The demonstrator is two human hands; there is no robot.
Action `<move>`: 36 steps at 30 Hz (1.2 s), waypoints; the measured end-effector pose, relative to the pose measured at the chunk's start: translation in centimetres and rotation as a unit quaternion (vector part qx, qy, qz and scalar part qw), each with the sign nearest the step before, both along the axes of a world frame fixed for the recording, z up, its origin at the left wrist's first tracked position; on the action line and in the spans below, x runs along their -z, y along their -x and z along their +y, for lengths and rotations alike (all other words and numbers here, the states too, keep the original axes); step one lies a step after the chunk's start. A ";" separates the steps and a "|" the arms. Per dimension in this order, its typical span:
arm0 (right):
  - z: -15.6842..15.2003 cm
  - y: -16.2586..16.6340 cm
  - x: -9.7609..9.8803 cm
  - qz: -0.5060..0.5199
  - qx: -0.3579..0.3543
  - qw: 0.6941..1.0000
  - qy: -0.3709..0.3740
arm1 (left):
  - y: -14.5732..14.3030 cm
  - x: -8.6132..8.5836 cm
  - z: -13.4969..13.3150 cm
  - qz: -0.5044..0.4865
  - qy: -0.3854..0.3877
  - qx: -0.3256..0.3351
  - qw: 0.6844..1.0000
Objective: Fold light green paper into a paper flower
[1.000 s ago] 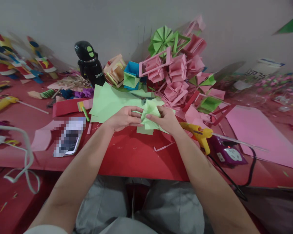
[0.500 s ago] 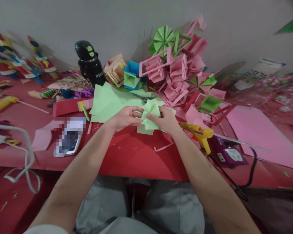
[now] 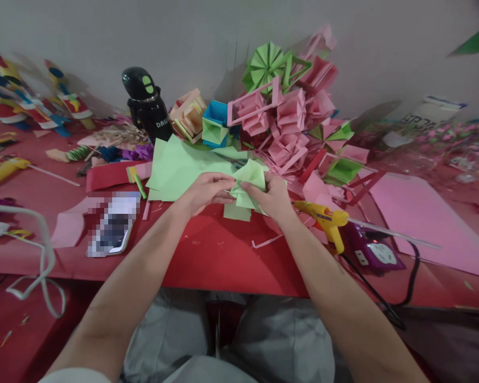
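Note:
A piece of folded light-green paper (image 3: 250, 178) is held between both hands over the red table. My right hand (image 3: 272, 197) closes on its right side, the thumb pressed on the folds. My left hand (image 3: 207, 192) pinches the left edge of the same paper with its fingertips. Just below lies a small light-green paper piece (image 3: 237, 213), flat on the table. Behind my left hand spreads a stack of light-green sheets (image 3: 179, 167). Scissors (image 3: 239, 164) lie partly hidden behind the folded paper.
A yellow glue gun (image 3: 329, 221) rests at right by a purple power strip (image 3: 373, 250). At left lies a phone (image 3: 117, 226). A black bottle (image 3: 149, 109) stands at the back, near pink folded-paper pieces (image 3: 291, 111). A pink sheet (image 3: 427, 218) covers the right side.
The folded paper has tilted and shifted slightly to the right and up. The left fingers have drawn closer together at its left edge.

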State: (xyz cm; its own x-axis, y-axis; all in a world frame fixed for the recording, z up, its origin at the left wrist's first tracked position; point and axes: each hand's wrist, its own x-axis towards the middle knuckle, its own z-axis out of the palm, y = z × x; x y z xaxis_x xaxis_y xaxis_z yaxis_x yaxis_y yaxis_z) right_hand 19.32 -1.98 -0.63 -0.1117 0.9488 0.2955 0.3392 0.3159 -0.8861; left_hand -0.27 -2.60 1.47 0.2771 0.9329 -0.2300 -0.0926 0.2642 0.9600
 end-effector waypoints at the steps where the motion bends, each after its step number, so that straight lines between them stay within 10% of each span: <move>1: 0.0 0.0 0.0 -0.009 0.006 1.000 -0.010 | -0.1 0.2 0.0 0.009 -0.007 -0.002 1.000; 36: 0.2 0.0 0.5 -0.016 0.038 0.999 -0.007 | 0.2 -0.2 -0.4 0.029 -0.025 0.036 0.999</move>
